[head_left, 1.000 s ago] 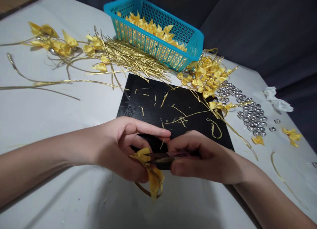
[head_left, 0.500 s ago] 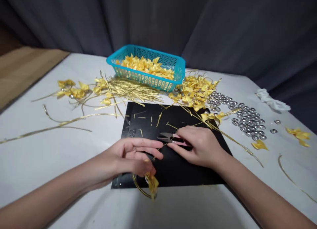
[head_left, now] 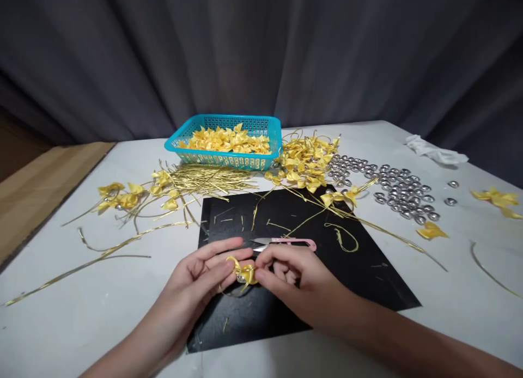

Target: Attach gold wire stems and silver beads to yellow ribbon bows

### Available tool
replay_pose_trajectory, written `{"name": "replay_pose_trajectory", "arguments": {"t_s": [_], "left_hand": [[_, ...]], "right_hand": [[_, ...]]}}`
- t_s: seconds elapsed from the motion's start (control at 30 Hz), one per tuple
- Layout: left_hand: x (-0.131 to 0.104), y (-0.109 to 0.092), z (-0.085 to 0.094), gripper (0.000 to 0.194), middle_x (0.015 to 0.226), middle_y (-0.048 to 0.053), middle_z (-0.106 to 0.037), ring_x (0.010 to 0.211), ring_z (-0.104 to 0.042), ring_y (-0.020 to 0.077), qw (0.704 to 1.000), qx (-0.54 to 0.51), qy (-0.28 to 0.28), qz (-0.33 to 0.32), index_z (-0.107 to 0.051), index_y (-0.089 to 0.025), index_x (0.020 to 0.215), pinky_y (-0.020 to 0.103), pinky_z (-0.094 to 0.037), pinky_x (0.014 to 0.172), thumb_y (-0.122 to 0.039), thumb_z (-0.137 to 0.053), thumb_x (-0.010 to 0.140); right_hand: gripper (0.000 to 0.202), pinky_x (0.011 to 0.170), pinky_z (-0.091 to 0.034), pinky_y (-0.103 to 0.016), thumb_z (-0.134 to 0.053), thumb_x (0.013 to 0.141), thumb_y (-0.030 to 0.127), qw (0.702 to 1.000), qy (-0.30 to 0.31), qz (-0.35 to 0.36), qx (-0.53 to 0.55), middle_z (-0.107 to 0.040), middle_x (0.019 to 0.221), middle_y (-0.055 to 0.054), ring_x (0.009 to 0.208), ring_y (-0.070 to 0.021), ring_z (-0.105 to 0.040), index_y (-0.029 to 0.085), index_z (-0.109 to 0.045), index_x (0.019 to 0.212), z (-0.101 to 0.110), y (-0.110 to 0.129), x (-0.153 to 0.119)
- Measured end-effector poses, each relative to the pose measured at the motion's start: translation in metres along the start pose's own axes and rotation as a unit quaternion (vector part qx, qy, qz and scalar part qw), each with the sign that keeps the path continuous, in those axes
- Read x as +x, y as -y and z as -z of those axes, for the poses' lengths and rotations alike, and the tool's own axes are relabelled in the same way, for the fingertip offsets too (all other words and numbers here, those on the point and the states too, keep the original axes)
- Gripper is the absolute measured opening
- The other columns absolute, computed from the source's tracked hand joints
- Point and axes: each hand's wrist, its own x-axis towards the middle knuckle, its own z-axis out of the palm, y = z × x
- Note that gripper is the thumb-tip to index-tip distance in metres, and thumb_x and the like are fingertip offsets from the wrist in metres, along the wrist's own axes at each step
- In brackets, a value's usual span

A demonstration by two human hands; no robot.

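A small yellow ribbon flower [head_left: 247,273] with a silvery piece and gold cord is held over the black mat [head_left: 359,280]. My left hand [head_left: 204,274] pinches its left side between thumb and fingers. On its right side, the thumb and index finger of my right hand [head_left: 294,274] grip the yellow ribbon. Pink-handled snips [head_left: 296,242] lie on the mat just beyond my right hand, their blades pointing left. Short gold cord snippets [head_left: 279,225] and a looped gold thread [head_left: 347,242] lie on the mat.
A blue basket [head_left: 224,159] of yellow ribbon pieces stands at the back, with gold cords [head_left: 208,179] before it. Yellow flowers [head_left: 306,160] and silver beads [head_left: 404,190] are heaped to its right. A white cloth [head_left: 435,151] lies back right; long cords [head_left: 102,255] lie left.
My right hand has let go of the snips, which now lie on the mat, and has taken hold of the flower. My left hand has raised the flower over the mat. The view has tilted up.
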Motion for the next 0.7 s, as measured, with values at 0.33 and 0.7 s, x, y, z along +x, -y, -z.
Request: {"name": "replay_pose_trajectory", "arguments": {"t_s": [0.33,0.7], "left_hand": [[0.002,0.009,0.007,0.032,0.115,0.007,-0.068,0.103,-0.065,0.0187,0.996,0.063,-0.003,-0.07,-0.063,-0.021,0.109,0.017,-0.053,0.08,-0.027,-0.07,0.078],[-0.001,0.006,0.002,0.028,0.112,0.008,-0.07,0.108,-0.062,0.0201,0.994,0.064,-0.011,-0.086,-0.063,-0.02,0.103,0.021,-0.052,0.085,-0.023,-0.071,0.077]], "right_hand": [[0.027,0.028,-0.03,-0.012,-0.069,0.069,0.024,0.952,0.106,-0.138,0.252,-0.056,0.087,0.003,0.033,0.0036,-0.038,0.017,-0.05,0.087,0.0,0.002,-0.002],[0.024,0.025,-0.028,-0.01,-0.065,0.071,0.021,0.952,0.023,-0.206,0.227,-0.056,0.085,0.004,0.026,0.0047,-0.038,0.016,-0.047,0.087,-0.013,0.009,-0.003]]}}
